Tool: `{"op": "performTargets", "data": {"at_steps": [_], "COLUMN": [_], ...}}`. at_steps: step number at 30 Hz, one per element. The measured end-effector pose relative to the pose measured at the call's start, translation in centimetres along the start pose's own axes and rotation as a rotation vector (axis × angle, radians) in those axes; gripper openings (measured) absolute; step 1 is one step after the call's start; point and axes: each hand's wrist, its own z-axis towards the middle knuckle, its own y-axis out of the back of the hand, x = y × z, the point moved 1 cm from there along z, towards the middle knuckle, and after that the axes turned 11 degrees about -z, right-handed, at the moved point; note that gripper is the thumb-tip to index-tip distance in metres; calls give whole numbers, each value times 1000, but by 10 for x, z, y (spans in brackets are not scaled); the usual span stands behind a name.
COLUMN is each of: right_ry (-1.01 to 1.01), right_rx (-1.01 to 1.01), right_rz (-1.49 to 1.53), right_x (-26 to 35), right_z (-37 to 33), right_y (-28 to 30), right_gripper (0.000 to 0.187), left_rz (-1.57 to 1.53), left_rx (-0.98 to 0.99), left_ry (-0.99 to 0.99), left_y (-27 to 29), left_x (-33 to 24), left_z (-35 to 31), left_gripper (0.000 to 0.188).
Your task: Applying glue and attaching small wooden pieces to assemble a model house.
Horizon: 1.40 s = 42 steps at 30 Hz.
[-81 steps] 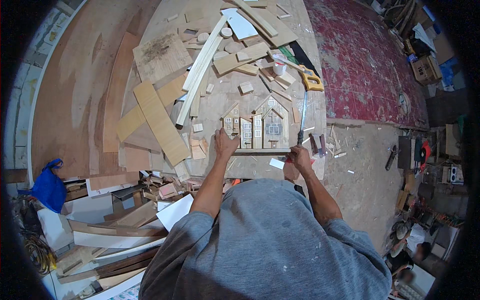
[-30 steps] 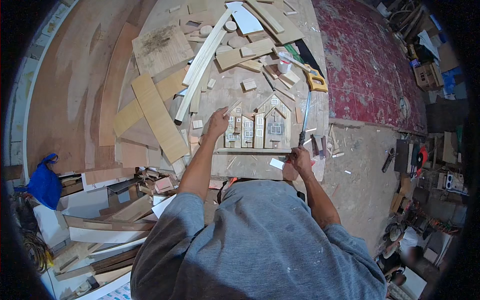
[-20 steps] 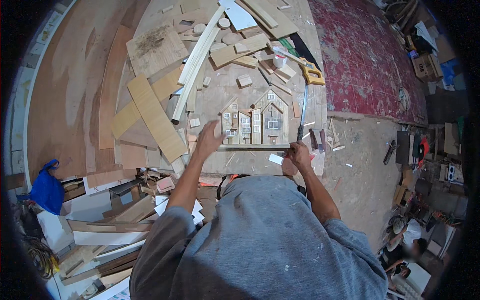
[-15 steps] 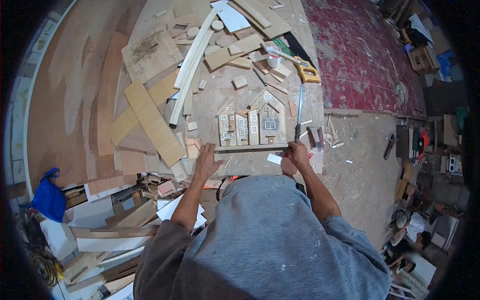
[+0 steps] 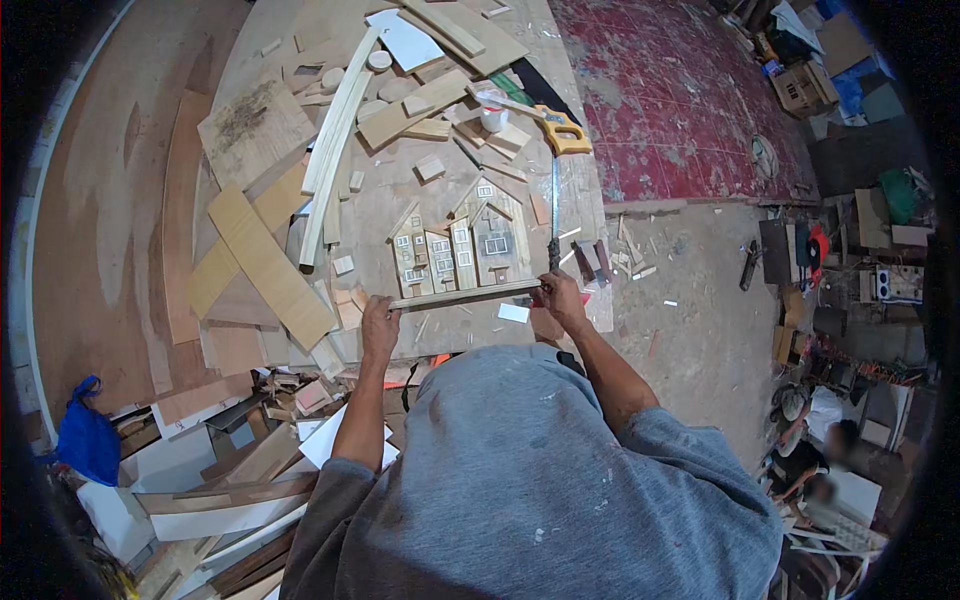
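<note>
A small wooden model of a row of houses (image 5: 492, 246), with gabled roofs and white-framed windows, lies on the workbench in front of me. Along its lower edge runs a long narrow wooden strip (image 5: 466, 296). My left hand (image 5: 379, 328) is closed on the strip's left end. At the other end my right hand (image 5: 562, 300) pinches it between thumb and fingers. The strip slants slightly, its right end farther from me. Whether it is fixed to the houses, I cannot tell.
A yellow-handled handsaw (image 5: 564, 132), a white cup (image 5: 494, 118), long pale battens (image 5: 338, 150) and wood offcuts (image 5: 430, 168) surround the model on the workbench (image 5: 395, 195). Boards and scraps (image 5: 225, 495) are heaped at lower left. People (image 5: 800, 455) are at far right.
My left hand, earlier spread beside the strip's left end, has closed on it. The model and strip now sit slightly turned. The whole view has shifted, with the bench farther left.
</note>
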Motion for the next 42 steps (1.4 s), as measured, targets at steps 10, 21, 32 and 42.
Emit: {"op": "performTargets", "data": {"at_steps": [10,21,32,42], "right_ry": [88,64,94,99], "right_rx": [-24,-31,-65,-28], "right_rz": [-115,-107,-128,-154], "right_x": [-5,-8,-4,-7], "right_z": [0,-1,-2,-2], "right_y": [0,0,1,0], "right_gripper": [23,22,15,18], "left_rz": [-123,-85,-12,-646], "left_rx": [-5,22,-70,-45], "left_ry": [70,89,88,928], "left_y": [-4,-5,-10,-42], "left_x": [2,-3,-9,-62], "left_z": [0,3,-5,-32], "left_gripper": [31,34,32,38]}}
